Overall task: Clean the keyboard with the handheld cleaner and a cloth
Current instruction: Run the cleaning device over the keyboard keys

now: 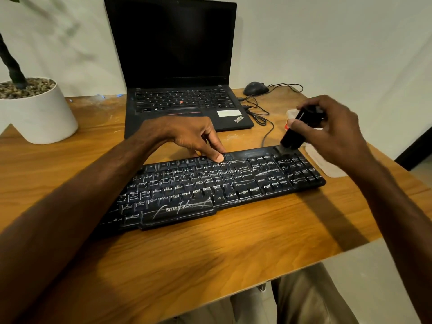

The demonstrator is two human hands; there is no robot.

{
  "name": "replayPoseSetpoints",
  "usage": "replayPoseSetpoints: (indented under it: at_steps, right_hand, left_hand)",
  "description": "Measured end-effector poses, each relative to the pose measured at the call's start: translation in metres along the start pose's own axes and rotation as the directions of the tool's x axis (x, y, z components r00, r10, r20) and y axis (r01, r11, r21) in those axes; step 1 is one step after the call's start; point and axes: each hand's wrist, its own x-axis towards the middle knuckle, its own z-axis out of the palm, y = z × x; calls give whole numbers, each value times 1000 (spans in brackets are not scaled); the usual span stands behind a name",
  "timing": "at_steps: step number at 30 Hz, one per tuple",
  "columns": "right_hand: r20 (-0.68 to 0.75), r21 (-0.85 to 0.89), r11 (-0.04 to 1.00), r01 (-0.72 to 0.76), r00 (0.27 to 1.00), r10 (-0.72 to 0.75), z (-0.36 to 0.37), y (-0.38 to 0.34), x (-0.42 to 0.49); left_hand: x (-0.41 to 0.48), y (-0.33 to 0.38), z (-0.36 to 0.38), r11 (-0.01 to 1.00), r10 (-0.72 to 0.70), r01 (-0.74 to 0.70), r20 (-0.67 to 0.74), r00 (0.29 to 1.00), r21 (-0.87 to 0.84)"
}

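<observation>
A black keyboard (210, 190) streaked with white dust lies slanted across the wooden table (233, 249). My right hand (332, 134) grips a black handheld cleaner (295, 134), whose brush end touches the keyboard's far right corner above the number pad. My left hand (189, 136) holds the keyboard's far edge, thumb pressed on the function-key row, fingers curled behind the edge. A pale cloth (325, 162) lies on the table just right of the keyboard, partly hidden by my right hand.
An open black laptop (177, 66) stands behind the keyboard. A black mouse (256, 88) with tangled cables lies at the back right. A white plant pot (35, 111) sits at the back left. The table's right edge runs close to the cloth.
</observation>
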Motion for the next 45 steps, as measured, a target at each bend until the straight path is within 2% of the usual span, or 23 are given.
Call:
replayPoseSetpoints:
  at_steps: [6, 11, 15, 19, 23, 26, 28, 30, 31, 33, 35, 39, 41, 42, 45]
  right_hand:
    - [-26, -94, 995, -42, 999, 40, -8, 20, 1]
    - [-43, -70, 997, -18, 999, 15, 2, 17, -4]
    - [6, -74, 996, 58, 998, -58, 21, 2, -10]
    - [78, 47, 997, 54, 995, -57, 22, -14, -11]
    - [25, -90, 995, 50, 999, -48, 21, -18, -12]
    - [86, -94, 992, 83, 993, -75, 42, -38, -25]
    - [119, -18, 992, 123, 986, -120, 51, -50, -29]
    - [115, 93, 992, 88, 989, -98, 45, -55, -25]
    - [91, 86, 993, 76, 992, -84, 40, -53, -22]
    - [34, -44, 996, 79, 996, -78, 33, -46, -18]
    - [42, -96, 993, 63, 997, -59, 38, -47, -22]
    - [133, -3, 988, 154, 979, -152, 59, -62, -32]
    - [126, 107, 990, 95, 986, -108, 51, -62, -25]
    - [104, 109, 992, 69, 991, -81, 45, -58, -21]
    - [58, -47, 998, 50, 997, -47, 37, -47, -20]
  left_hand:
    - [0, -2, 0, 1000, -8, 8, 4, 1000, 0]
    - [0, -2, 0, 1000, -11, 11, -6, 1000, -6]
    - [0, -4, 1, 1000, -2, 2, -6, 1000, -10]
    - [0, -3, 1, 1000, 1, -1, -8, 1000, -21]
    - [0, -4, 1, 1000, -3, 3, -9, 1000, -24]
    - [1, -4, 1, 1000, -3, 2, -7, 1000, -24]
    - [1, -4, 1, 1000, -4, 4, -4, 1000, -18]
    - [1, -3, 1, 1000, -4, 4, 4, 1000, -10]
    - [1, -2, 1, 1000, -2, 2, 5, 1000, -2]
    - [1, -2, 1, 1000, 0, 0, 3, 1000, 10]
    - [2, -2, 1, 1000, -6, 6, -1, 1000, 4]
    - [2, -1, 0, 1000, 14, -15, 8, 1000, 14]
    - [1, 0, 0, 1000, 15, -15, 3, 1000, 21]
    - [1, 0, 1, 1000, 11, -11, -1, 1000, 21]
    - [0, 0, 1, 1000, 7, -7, 4, 1000, 27]
